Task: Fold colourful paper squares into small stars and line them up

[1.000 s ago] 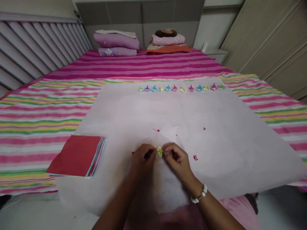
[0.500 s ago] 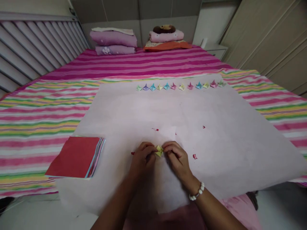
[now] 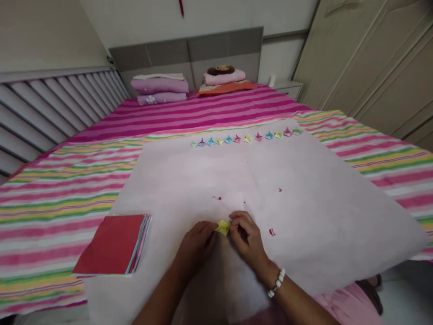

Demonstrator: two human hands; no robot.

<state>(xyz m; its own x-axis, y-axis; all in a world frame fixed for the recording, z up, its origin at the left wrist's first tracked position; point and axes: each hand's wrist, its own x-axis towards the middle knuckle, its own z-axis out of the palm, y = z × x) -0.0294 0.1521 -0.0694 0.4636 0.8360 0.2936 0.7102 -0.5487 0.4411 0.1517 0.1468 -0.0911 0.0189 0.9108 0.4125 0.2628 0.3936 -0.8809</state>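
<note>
A small folded yellow paper piece (image 3: pixel 223 227) is held between my two hands, just above the white sheet (image 3: pixel 176 180). My left hand (image 3: pixel 197 243) pinches its left corner with thumb and fingers. On the other side, my right hand (image 3: pixel 246 237) grips the right edge, fingers curled; a bracelet of white beads circles that wrist. Beyond, along the sheet's far edge, runs a row of small folded paper boats (image 3: pixel 248 138) in green, purple, blue, yellow and pink.
A stack of coloured paper (image 3: pixel 110 246), red on top, lies at the left. Red marks or scraps (image 3: pixel 272 232) dot the sheet. Striped bedding (image 3: pixel 67 194) spreads underneath. Folded purple bedding (image 3: pixel 162 85) and a pink pile (image 3: pixel 225 77) sit by the headboard.
The view has tilted upward, so everything sits lower in the picture. The yellow paper now looks flatter and wider between my fingers; both hands keep hold of it.
</note>
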